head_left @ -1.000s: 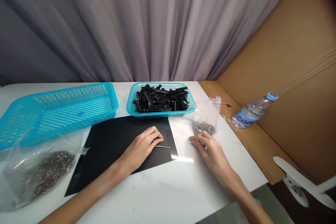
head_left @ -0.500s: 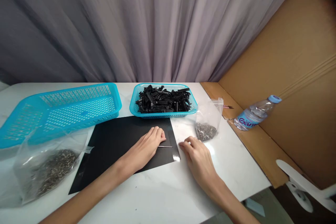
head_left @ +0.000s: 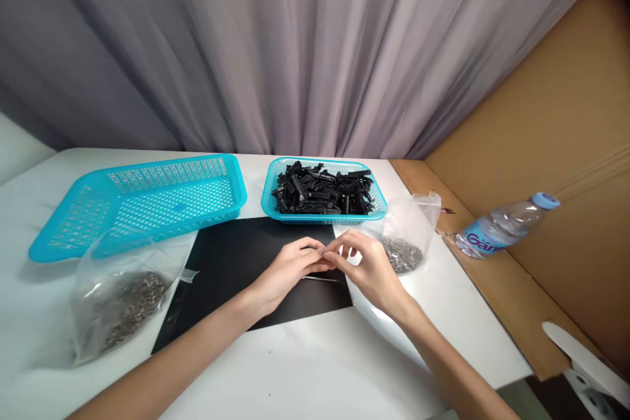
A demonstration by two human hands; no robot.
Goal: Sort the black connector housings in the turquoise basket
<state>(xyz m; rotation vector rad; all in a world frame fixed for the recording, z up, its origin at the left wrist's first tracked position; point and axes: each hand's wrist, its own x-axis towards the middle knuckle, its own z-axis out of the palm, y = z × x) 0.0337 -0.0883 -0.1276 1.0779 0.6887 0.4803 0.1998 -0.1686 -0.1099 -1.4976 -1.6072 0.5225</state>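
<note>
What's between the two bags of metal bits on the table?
Head view: the black mat lies between the big bag and small bag, with a thin pin on it; left hand and right hand meet fingertips above it.

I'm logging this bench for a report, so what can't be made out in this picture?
Head view:
Anything pinched between left hand and right hand: hidden by their fingertips, so each grip is unclear.
The metal bits in the smaller bag: too small to identify.
The bottle label: curves out of sight.
The white object: cut off by the frame's corner.
</note>
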